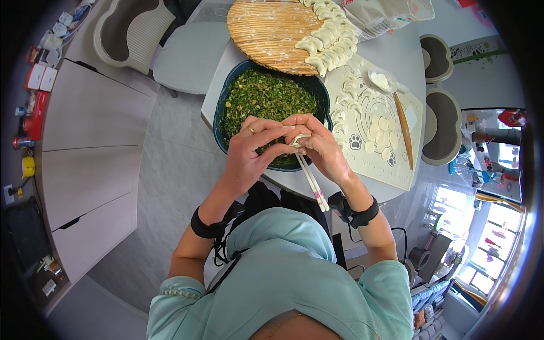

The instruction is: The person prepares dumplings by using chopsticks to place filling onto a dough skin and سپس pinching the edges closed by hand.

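A dumpling (300, 140) is pinched between the fingers of both my hands, above the near side of a dark blue bowl. My left hand (257, 148) wears a ring and grips the dumpling's left side with thumb and forefinger. On the other side, my right hand (318, 146) curls around it, its fingers partly hiding it. Below the hands, white chopsticks (312, 182) with pink decoration slant out toward me; their upper ends are hidden, and I cannot tell what supports them. The bowl (219, 132) is filled with chopped green filling (265, 95).
Rows of dumplings (333, 38) lie along the right of a round woven tray (267, 29). A pale mat (365, 165) carries round wrappers (382, 134), a wooden rolling pin (403, 131), more dumplings (338, 123) and a scoop of flour (380, 80). Chairs (191, 57) flank the table.
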{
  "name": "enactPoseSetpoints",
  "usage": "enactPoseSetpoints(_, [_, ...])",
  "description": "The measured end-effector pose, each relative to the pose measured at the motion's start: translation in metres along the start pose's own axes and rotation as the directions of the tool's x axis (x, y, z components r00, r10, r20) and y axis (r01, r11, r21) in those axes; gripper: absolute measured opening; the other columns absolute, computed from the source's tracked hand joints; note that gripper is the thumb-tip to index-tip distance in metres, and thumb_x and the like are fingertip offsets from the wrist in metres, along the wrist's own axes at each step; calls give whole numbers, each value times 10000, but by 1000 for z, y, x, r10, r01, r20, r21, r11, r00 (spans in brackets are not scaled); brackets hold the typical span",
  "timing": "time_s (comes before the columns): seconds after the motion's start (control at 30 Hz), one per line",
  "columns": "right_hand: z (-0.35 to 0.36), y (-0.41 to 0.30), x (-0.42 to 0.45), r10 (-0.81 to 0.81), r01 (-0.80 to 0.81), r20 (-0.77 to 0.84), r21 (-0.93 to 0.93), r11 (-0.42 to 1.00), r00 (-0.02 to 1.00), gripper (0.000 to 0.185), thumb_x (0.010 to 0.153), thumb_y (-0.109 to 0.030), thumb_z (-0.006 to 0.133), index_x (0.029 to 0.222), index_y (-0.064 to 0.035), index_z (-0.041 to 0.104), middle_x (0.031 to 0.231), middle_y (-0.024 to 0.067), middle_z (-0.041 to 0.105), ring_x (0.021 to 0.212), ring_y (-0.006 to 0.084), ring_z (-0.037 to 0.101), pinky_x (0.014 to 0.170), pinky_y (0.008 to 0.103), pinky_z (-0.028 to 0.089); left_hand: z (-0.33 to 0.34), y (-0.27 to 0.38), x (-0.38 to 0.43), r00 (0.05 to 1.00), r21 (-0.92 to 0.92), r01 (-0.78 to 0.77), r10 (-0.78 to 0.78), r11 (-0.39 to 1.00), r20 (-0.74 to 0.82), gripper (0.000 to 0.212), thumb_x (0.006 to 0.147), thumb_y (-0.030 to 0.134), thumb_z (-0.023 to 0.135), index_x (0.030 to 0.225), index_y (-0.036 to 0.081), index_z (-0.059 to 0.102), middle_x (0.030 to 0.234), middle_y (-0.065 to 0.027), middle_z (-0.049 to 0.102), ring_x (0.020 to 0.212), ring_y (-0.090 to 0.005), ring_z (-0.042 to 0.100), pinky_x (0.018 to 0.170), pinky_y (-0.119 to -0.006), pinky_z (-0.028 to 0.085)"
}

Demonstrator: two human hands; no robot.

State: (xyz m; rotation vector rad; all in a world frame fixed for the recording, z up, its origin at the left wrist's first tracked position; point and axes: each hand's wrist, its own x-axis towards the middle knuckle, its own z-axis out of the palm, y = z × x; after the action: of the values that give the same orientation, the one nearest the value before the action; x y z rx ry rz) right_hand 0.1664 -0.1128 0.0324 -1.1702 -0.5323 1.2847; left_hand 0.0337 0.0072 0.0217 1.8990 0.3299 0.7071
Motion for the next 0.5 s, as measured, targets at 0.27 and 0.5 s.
enactPoseSetpoints(0.27, [5, -2, 1, 21, -23, -27, -80, 997, 999, 353, 851, -97, 417, 1192, -7, 425, 895, 18, 540, 790, 74, 469, 713, 211, 374, 1, 0, 2, 998, 47, -62, 61, 997, 30, 235, 678, 54, 731, 912, 64, 711, 873, -32, 636, 799, -179, 536, 714, -279, 432])
enactPoseSetpoints(0.5, [3, -14, -7, 1, 15, 79, -202, 979, 997, 431, 819, 29, 484, 1242, 7, 407, 989, 45, 575, 889, 71, 515, 775, 220, 420, 0, -3, -1, 984, 135, -157, 166, 978, -59, 180, 701, 16, 702, 876, 59, 713, 821, -36, 631, 776, -180, 539, 688, -279, 433])
